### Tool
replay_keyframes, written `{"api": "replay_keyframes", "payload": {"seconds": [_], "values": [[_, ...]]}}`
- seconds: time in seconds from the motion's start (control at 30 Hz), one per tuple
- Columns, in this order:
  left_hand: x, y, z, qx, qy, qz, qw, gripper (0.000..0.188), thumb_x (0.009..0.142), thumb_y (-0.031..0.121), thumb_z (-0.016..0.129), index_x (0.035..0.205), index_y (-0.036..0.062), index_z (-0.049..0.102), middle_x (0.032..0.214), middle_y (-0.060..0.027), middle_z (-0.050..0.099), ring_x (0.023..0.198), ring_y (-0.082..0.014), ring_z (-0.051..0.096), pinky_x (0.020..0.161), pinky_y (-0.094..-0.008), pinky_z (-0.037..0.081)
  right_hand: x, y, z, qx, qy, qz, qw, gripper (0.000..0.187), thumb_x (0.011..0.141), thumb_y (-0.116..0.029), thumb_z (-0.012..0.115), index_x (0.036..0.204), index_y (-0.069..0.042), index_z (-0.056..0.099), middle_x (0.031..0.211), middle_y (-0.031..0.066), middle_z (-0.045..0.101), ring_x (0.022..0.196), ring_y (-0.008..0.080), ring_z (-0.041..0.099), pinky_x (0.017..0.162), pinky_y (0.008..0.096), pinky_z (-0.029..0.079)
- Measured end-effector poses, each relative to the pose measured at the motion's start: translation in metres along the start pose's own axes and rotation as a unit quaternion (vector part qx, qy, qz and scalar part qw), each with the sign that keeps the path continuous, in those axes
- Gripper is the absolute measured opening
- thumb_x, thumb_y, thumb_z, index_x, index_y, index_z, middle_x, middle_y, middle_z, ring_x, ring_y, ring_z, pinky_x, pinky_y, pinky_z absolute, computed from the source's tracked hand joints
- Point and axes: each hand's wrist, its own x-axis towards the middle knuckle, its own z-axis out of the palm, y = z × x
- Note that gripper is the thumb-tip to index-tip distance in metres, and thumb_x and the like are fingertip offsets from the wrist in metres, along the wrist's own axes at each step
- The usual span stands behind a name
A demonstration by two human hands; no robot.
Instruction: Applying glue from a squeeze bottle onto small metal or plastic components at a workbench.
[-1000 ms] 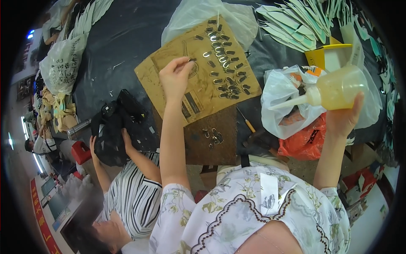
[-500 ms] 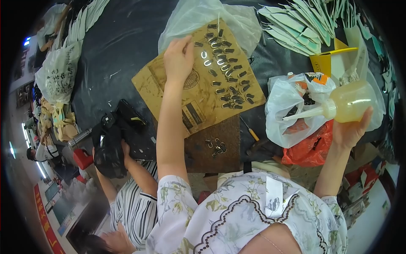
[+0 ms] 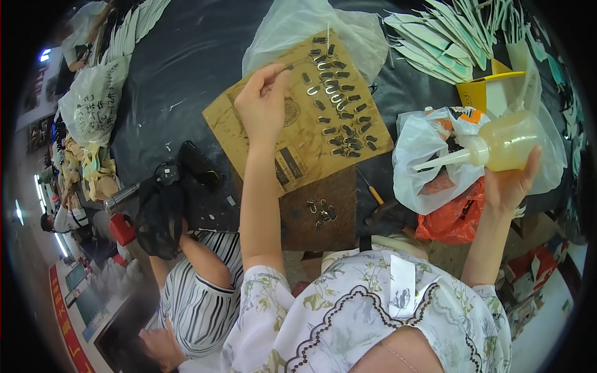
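Observation:
My left hand [image 3: 261, 102] is over the left part of a brown cardboard sheet [image 3: 239, 133], thumb and fingers pinched. A small dark bit shows at its fingertips, too small to make out. Across the cardboard's right half lie several small black strips with metal rings [image 3: 336, 98]; one bare metal ring [image 3: 313, 91] is near the hand. On the right, my right hand [image 3: 507, 186] grips a translucent squeeze bottle [image 3: 513, 142] with yellowish liquid. The bottle lies nearly sideways, its long white nozzle pointing left above a white plastic bag.
More metal rings [image 3: 322, 212] lie on a brown board [image 3: 292, 230] near me. An orange-handled tool [image 3: 375, 194] is beside it. White and red bags [image 3: 451, 214], a yellow box [image 3: 474, 96] and pale cut pieces [image 3: 429, 43] are right. At left, a co-worker in stripes [image 3: 205, 280] handles black mesh [image 3: 158, 217].
My left hand has come slightly nearer to me. A dark strip now shows where a bare ring lay near it. The bottle has shifted slightly left; the whole view has moved a little.

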Motion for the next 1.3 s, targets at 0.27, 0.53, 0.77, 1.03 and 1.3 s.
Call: {"api": "replay_keyframes", "payload": {"seconds": [0.27, 0.53, 0.77, 1.03, 1.3], "values": [[-0.08, 0.094, 0.0, 0.132, 0.071, 0.334, 0.931, 0.017, 0.066, -0.007, 0.064, 0.082, -0.0003, 0.058, 0.076, -0.0111, 0.061, 0.065, -0.0174, 0.06, 0.058, -0.023, 0.049, -0.004, -0.005, 0.02, 0.019, -0.001, 0.024, 1.0, 0.045, 0.082, -0.034, 0.054, 0.115, -0.006, 0.045, 0.113, 0.0057, 0.051, 0.106, 0.0197, 0.047, 0.093, 0.0372, 0.035], [-0.113, 0.12, 0.001, 0.151, 0.045, 0.484, 0.861, 0.015, 0.063, -0.008, 0.063, 0.076, -0.0007, 0.057, 0.079, -0.0124, 0.059, 0.065, -0.0228, 0.061, 0.054, -0.0265, 0.051, -0.022, -0.019, 0.053, -0.067, -0.102, -0.106, 0.987, 0.05, 0.082, -0.036, 0.051, 0.119, -0.004, 0.04, 0.115, 0.0083, 0.047, 0.108, 0.0217, 0.046, 0.092, 0.0395, 0.037], [-0.119, 0.122, 0.003, 0.152, 0.015, 0.509, 0.847, 0.013, 0.064, -0.004, 0.062, 0.076, -0.002, 0.058, 0.079, -0.0137, 0.059, 0.067, -0.0241, 0.061, 0.056, -0.028, 0.052, -0.024, -0.024, 0.042, -0.098, -0.104, -0.118, 0.983, 0.054, 0.08, -0.039, 0.053, 0.119, -0.004, 0.04, 0.115, 0.0084, 0.048, 0.108, 0.0216, 0.046, 0.092, 0.039, 0.038], [-0.117, 0.121, 0.0, 0.161, 0.01, 0.517, 0.84, 0.014, 0.064, -0.004, 0.063, 0.077, -0.0016, 0.059, 0.079, -0.0131, 0.06, 0.066, -0.0238, 0.061, 0.055, -0.0273, 0.052, -0.024, -0.024, 0.037, -0.139, -0.131, -0.102, 0.976, 0.059, 0.079, -0.042, 0.054, 0.121, -0.004, 0.038, 0.116, 0.0091, 0.047, 0.108, 0.0221, 0.047, 0.091, 0.0384, 0.039], [-0.128, 0.139, -0.002, 0.132, -0.04, 0.214, 0.967, 0.018, 0.065, -0.004, 0.066, 0.083, -0.0038, 0.061, 0.069, -0.0126, 0.061, 0.059, -0.0161, 0.061, 0.055, -0.0207, 0.049, -0.022, -0.021, 0.037, -0.054, -0.114, -0.079, 0.989, 0.045, 0.082, -0.037, 0.051, 0.114, -0.005, 0.045, 0.111, 0.0065, 0.05, 0.105, 0.0189, 0.048, 0.091, 0.0353, 0.037]]}}
